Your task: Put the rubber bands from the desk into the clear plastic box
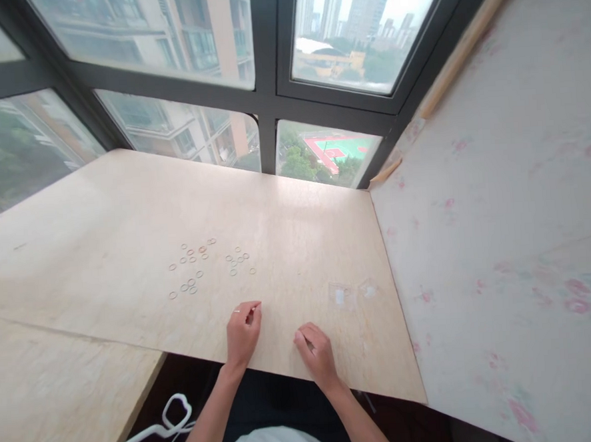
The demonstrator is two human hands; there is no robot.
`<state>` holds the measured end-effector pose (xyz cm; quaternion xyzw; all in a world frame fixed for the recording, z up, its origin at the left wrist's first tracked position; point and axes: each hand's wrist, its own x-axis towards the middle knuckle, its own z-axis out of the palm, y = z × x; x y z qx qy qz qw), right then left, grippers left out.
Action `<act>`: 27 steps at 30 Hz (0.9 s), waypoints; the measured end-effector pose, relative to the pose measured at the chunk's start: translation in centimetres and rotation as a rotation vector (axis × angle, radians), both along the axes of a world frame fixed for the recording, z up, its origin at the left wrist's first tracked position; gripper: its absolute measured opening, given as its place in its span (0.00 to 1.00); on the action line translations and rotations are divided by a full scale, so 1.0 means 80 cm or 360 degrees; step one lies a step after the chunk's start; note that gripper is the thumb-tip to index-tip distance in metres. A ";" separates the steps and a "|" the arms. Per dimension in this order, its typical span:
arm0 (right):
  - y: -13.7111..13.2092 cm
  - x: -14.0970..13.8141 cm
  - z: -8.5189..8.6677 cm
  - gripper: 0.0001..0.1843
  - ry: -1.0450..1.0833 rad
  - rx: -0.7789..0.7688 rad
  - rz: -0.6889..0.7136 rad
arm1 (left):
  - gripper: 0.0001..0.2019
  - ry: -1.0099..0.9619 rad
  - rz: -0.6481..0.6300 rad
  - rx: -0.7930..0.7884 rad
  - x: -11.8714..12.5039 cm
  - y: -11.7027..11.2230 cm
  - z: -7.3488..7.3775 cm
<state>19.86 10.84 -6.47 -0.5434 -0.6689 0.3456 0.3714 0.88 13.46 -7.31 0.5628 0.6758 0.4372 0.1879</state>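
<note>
My left hand (243, 329) rests at the table's near edge, its fingers curled and thumb closed toward the fingertips. A thin band shows on one of its fingers. Whatever it holds, if anything, is hidden or too small to name. To its right lies my right hand (317, 353), loosely closed on the tabletop with the inside of its fist out of sight. Beyond the left hand, several thin rings are scattered in two loose groups, a left group (192, 282) and a smaller right group (240, 260). One orange-brown ring (202, 250) stands out among the paler ones.
Two small clear plastic bags (339, 297) with whitish patches lie right of my hands. A floral-patterned wall panel (479, 270) bounds the table (301, 234) on the right; dark-framed windows (266, 116) stand behind. A white cable or tube (138, 436) hangs below the left edge.
</note>
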 end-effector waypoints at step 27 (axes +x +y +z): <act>0.174 -0.373 0.047 0.15 -0.1219 0.0005 0.1259 | 0.09 0.0010 -0.0241 -0.0098 -0.029 -0.034 -0.006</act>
